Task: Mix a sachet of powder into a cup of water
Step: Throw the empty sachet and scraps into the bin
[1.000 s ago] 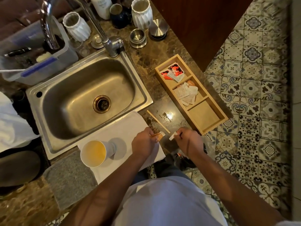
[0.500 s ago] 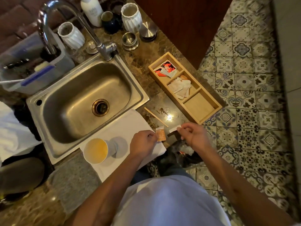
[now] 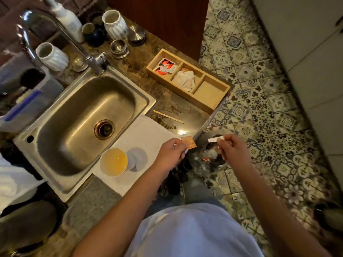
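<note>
At nine o'clock from our hands the white paper cup of yellow liquid (image 3: 113, 161) stands on a white cloth (image 3: 146, 134) beside the steel sink (image 3: 83, 115). Our left hand (image 3: 171, 153) pinches the small orange paper sachet (image 3: 189, 143) over the edge of the brown marbled surface (image 3: 174, 106), fingers closed on it. At three o'clock from it, well apart, our right hand (image 3: 233, 149) pinches a torn white strip (image 3: 213, 140) above a bin (image 3: 209, 158).
</note>
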Motion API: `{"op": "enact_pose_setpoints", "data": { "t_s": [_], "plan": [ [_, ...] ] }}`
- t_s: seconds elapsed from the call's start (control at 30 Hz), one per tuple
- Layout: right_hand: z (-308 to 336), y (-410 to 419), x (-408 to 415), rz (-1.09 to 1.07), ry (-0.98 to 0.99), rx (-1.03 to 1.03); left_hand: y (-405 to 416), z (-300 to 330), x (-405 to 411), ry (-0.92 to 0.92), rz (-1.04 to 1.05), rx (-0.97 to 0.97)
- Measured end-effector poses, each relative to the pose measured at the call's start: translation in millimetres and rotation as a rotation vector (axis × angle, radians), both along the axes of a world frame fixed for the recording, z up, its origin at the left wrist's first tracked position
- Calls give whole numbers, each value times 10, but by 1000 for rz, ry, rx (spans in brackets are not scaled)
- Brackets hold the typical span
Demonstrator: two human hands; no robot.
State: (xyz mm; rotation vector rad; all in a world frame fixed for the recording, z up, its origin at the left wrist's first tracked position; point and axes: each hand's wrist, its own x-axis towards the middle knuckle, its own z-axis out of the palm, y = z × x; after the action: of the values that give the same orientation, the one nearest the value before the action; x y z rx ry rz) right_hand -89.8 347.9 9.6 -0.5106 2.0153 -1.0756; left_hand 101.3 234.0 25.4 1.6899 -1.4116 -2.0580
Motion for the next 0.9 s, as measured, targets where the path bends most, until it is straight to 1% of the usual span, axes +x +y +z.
{"op": "enact_pose_setpoints", "data": {
  "t_s": [0.13, 0.27, 0.37, 0.47, 0.57, 0.67, 0.77, 0.83, 0.9],
  "plan": [
    [39, 409, 104, -118, -53, -5, 242, -24, -62, 24, -123, 5],
    [-42, 761, 53, -173, 30, 25, 468, -117, -219, -10, -259, -26],
    [-157, 969, -62, -239, 56, 60, 613, -297, -350, -26, -342, -68],
    [-270, 1172, -233, -324, 13, 84, 717, -498, -543, -96, -443, -127],
    [-398, 1383, -408, -332, -14, 63, 814, -710, -811, -156, -477, -169],
    [-588, 1573, -611, -374, -56, 115, 943, -905, -1086, -232, -529, -216],
    [-898, 1776, -787, -467, -83, 156, 1068, -1195, -1313, -317, -580, -252],
    [-1105, 1856, -869, -467, -67, 169, 1119, -1406, -1419, -377, -600, -265],
    [-1346, 1882, -894, -465, -68, 201, 1173, -1683, -1468, -414, -574, -257]
  ]
}}
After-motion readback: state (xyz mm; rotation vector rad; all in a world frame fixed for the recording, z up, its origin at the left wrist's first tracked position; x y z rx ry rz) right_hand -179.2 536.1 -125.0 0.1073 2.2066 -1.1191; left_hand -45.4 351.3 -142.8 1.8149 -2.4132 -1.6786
